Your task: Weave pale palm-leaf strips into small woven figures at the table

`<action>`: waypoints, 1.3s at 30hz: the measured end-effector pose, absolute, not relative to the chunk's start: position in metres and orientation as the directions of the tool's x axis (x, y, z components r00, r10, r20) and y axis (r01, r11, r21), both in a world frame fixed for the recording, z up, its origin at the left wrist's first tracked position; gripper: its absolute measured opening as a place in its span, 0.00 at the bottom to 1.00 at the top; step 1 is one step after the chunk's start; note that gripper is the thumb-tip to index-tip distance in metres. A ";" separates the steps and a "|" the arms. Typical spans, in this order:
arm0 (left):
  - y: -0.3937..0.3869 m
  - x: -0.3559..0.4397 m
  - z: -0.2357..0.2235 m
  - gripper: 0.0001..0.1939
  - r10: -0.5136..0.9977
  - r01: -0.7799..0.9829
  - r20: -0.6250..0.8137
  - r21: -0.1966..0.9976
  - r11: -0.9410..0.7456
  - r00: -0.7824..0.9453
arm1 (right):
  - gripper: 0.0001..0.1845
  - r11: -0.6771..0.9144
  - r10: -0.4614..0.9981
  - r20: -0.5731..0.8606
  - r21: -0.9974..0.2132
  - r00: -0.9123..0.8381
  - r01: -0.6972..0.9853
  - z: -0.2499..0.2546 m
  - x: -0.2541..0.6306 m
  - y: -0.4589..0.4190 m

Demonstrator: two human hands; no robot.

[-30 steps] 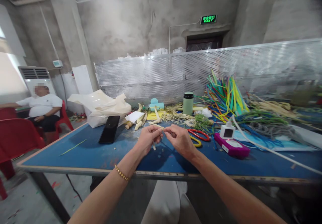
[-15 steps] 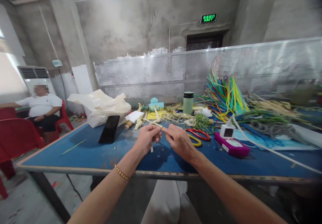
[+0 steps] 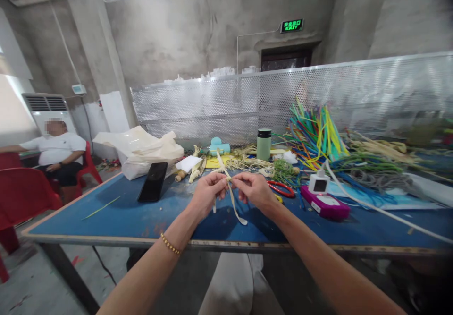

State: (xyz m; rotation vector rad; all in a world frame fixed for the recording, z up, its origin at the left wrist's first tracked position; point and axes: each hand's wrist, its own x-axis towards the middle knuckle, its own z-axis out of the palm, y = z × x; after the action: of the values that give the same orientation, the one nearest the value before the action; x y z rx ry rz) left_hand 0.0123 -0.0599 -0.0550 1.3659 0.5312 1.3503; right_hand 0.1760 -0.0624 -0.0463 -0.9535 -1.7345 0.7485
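Note:
Both hands meet over the middle of the blue table [image 3: 116, 225], their fingertips close together. My left hand [image 3: 209, 191] is closed, pinching a pale flat plant-fibre strip [image 3: 231, 200] between thumb and forefinger. My right hand [image 3: 255, 190] is closed too, with its fingertips pinched on the same strip. One end of the strip stands up beyond the fingers, and the other curls down toward the tabletop. A shorter pale tail hangs below my left fingers. Exactly how the strip is folded or knotted between the fingertips is too small to tell.
A black phone [image 3: 153, 182] and a crumpled plastic bag [image 3: 148, 152] lie left. Red-handled scissors [image 3: 282, 189] sit partly behind my right hand. Beyond are a green bottle [image 3: 264, 145] and colourful strips [image 3: 320, 135]. A purple device [image 3: 325, 203] with a charger lies right. A person [image 3: 60, 147] sits far left.
My right hand has turned so its fingers open outward a little. A long end of the pale strip now shows, hanging down between my hands and rising above them.

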 end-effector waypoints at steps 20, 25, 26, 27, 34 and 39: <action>-0.063 0.008 -0.054 0.14 0.844 -0.494 0.355 0.860 -0.126 0.403 | 0.12 0.408 0.875 0.389 -0.913 -0.290 0.007 -0.040 0.175 -0.070; -0.063 0.008 -0.053 0.15 0.852 -0.483 0.326 0.870 -0.100 0.410 | 0.12 0.439 0.874 0.401 -0.894 -0.273 0.090 -0.038 0.173 -0.073; -0.063 0.008 -0.053 0.15 0.852 -0.482 0.323 0.870 -0.098 0.411 | 0.12 0.443 0.875 0.404 -0.891 -0.266 0.103 -0.038 0.172 -0.073; -0.063 0.009 -0.053 0.15 0.853 -0.483 0.322 0.870 -0.096 0.411 | 0.12 0.451 0.874 0.411 -0.885 -0.259 0.118 -0.038 0.172 -0.073; -0.064 0.009 -0.054 0.13 0.853 -0.455 0.304 0.886 -0.089 0.424 | 0.13 0.477 0.876 0.451 -0.861 -0.170 0.174 -0.037 0.176 -0.071; -0.070 0.009 -0.053 0.12 0.809 -0.382 0.258 0.923 -0.045 0.528 | 0.18 0.339 0.894 0.335 -0.940 -0.297 -0.039 -0.035 0.180 -0.074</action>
State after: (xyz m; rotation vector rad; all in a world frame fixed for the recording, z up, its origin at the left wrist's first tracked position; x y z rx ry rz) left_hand 0.0092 -0.0697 -0.0531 1.2812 0.4249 1.0115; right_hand 0.1798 -0.0742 -0.0347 -0.7945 -1.5823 1.1449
